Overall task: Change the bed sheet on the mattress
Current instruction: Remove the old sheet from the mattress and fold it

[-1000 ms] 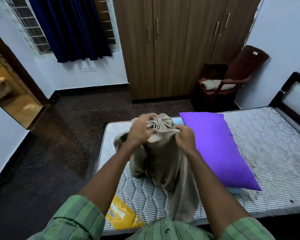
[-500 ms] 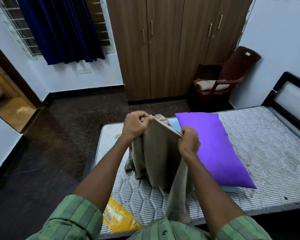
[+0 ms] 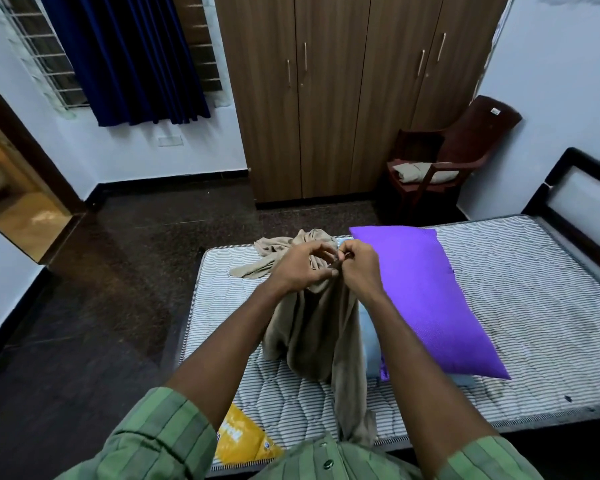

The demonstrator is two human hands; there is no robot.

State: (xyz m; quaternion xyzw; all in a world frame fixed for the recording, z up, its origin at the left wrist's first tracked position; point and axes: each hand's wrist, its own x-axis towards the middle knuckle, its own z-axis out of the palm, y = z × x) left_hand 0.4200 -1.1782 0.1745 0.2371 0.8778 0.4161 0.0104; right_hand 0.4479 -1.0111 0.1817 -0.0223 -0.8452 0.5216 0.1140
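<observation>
A beige bed sheet (image 3: 314, 327) hangs bunched over the bare striped quilted mattress (image 3: 520, 306). My left hand (image 3: 300, 268) and my right hand (image 3: 359, 268) are close together above the mattress, both pinching the sheet's top edge. Part of the sheet trails onto the mattress at the far left corner, and a long strip hangs down toward my shirt. A purple pillow (image 3: 426, 299) lies just right of my hands, on top of a light blue pillow (image 3: 369, 341) that is mostly hidden.
A yellow label (image 3: 239, 441) sits at the mattress's near left corner. A brown chair (image 3: 444, 157) with a folded cloth on its seat stands by the wooden wardrobe (image 3: 343, 98). The black headboard (image 3: 582, 202) is at the right. Dark floor lies to the left.
My hands have come together, from a spread grip to nearly touching. More of the sheet now lies on the mattress's far left corner.
</observation>
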